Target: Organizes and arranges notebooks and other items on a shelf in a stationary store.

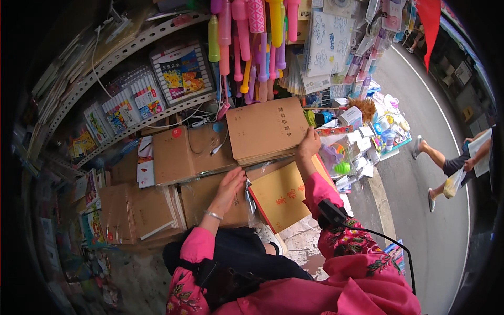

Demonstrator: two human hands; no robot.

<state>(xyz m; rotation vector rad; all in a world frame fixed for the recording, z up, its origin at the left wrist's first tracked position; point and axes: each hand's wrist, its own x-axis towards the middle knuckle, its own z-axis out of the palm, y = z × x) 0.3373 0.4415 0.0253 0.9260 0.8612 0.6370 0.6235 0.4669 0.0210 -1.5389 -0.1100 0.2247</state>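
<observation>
My right hand (308, 143) grips the right edge of a stack of tan paper booklets (265, 128), which lies tilted on top of other piles. My left hand (229, 185) rests flat, fingers together, on a lower pile of brown booklets (210, 202). Between my hands lies a yellow booklet with red characters (281, 197), partly in clear wrapping. Both forearms wear pink flowered sleeves. A bracelet sits on my left wrist and a black device is strapped to my right forearm.
More wrapped brown booklet stacks (173, 155) fill the stall to the left. Metal shelves (126, 128) hold packaged stationery. Coloured plastic toys (252, 37) hang above. Small goods (378, 131) crowd the right edge by the road, where a person (451, 165) walks past.
</observation>
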